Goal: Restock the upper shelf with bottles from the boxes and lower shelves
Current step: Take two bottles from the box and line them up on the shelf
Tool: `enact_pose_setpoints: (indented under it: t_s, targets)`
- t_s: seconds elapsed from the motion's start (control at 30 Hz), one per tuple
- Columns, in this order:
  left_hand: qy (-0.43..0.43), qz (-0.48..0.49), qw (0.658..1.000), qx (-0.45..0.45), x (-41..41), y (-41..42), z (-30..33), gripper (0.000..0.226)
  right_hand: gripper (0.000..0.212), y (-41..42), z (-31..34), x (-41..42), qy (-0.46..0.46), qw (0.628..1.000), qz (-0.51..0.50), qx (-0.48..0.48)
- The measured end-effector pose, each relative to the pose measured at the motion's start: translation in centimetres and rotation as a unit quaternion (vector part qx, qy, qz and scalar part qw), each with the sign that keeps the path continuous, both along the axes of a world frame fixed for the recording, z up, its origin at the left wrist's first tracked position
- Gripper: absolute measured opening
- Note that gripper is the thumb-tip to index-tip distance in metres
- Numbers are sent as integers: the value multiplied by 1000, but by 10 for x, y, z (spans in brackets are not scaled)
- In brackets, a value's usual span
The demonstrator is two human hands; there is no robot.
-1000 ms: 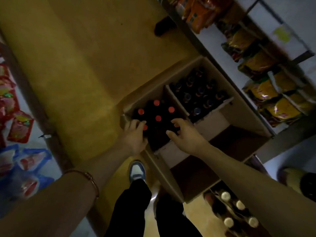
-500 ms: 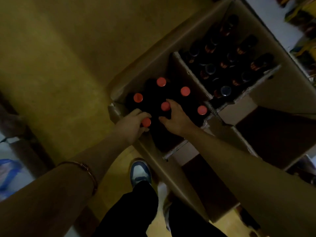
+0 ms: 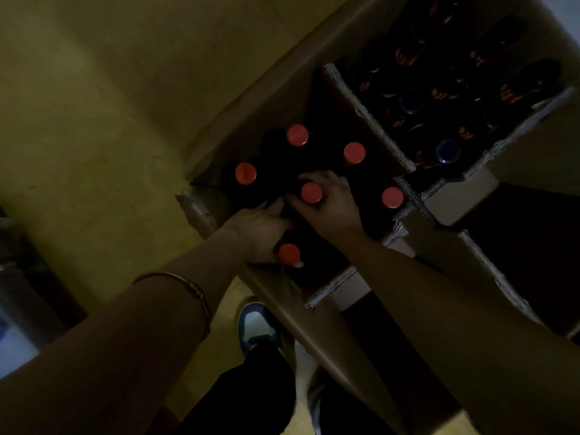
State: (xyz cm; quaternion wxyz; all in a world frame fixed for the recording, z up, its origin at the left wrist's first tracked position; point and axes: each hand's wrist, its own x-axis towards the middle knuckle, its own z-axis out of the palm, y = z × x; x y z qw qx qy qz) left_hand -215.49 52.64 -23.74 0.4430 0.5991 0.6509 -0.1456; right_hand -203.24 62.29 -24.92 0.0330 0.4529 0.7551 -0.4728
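Note:
An open cardboard box (image 3: 219,211) on the floor holds several dark bottles with red caps. My left hand (image 3: 260,230) grips the neck of the nearest red-capped bottle (image 3: 289,253), thumb under the cap. My right hand (image 3: 329,202) wraps around the neck of the middle red-capped bottle (image 3: 311,192). Other red caps stand free: one at the far left (image 3: 245,173), one at the back (image 3: 297,135), one at the right (image 3: 392,197). The bottle bodies are lost in the dark.
A second box (image 3: 370,102) to the right holds several dark bottles with dark caps (image 3: 447,151). Open cardboard flaps (image 3: 452,199) lie at the right. My shoe (image 3: 257,324) stands on the yellowish floor (image 3: 94,120) just below the box.
The camera has moved closer over the box. Both hands reached down and closed around bottle necks; my left hand slid toward me with its bottle.

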Motion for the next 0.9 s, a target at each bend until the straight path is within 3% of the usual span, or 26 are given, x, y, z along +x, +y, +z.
enact_pose_setpoints:
  t_s: [0.13, 0.23, 0.33, 0.43, 0.57, 0.67, 0.77, 0.9]
  targets:
    - [-39, 63, 997, 29, 1, -3, 7, 50, 38, -1, 8, -4, -9, 1000, -28, -4]
    - [-53, 72, 996, 30, 9, -9, 16, 44, 33, 3, 28, 10, -5, 996, -83, -40]
    - [-58, 74, 994, 47, 22, -20, 28, 36, 30, 4, 51, 28, -17, 998, -46, -44]
    - [-129, 164, 976, 65, 33, -33, 45, 34, 30, 0, 76, 47, -13, 999, -26, -40]
    - [-192, 288, 935, 83, 44, -40, 80, 50, 29, 2, 116, 62, 1, 999, -32, -35]
    - [-190, 441, 864, 149, 54, -31, 112, 28, 22, 16, 149, 64, 5, 996, -78, -38]
    - [-202, 564, 786, 152, 59, -14, 155, 8, 28, 30, 190, 70, 23, 987, -137, -81]
    - [-197, 590, 765, 168, 60, 2, 207, 13, 26, 38, 251, 85, 62, 965, -226, -120]
